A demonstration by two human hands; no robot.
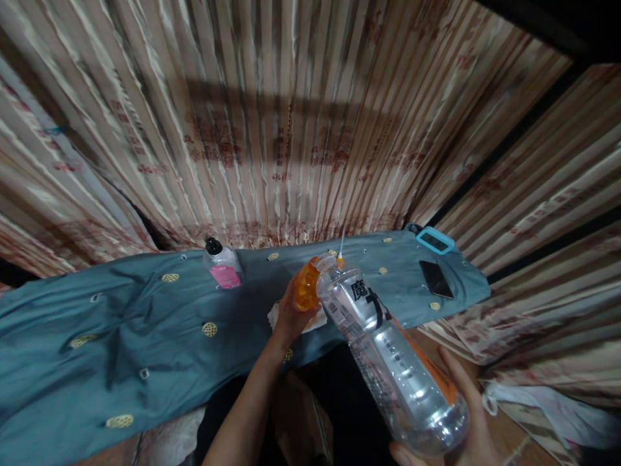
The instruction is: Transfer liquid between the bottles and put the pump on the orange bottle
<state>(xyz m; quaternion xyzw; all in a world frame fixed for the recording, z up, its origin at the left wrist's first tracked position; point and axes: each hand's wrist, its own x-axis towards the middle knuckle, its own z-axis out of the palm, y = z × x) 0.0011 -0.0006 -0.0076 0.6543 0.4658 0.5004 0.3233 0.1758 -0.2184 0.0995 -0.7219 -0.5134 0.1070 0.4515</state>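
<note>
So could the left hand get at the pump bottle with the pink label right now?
Probably not as it stands: the left hand is wrapped around the small orange bottle. The cloth between it and the pump bottle lies bare, so only its full grip stands in the way.

Ahead of you: teal cloth (121, 336) with gold dots draped over the surface. Pump bottle (222, 264) with pink label stands at its back edge, left. Dark phone (436, 279) lies flat far right, blue-cased device (435, 240) just behind it. Striped curtain (291, 116) hangs behind everything.
</note>
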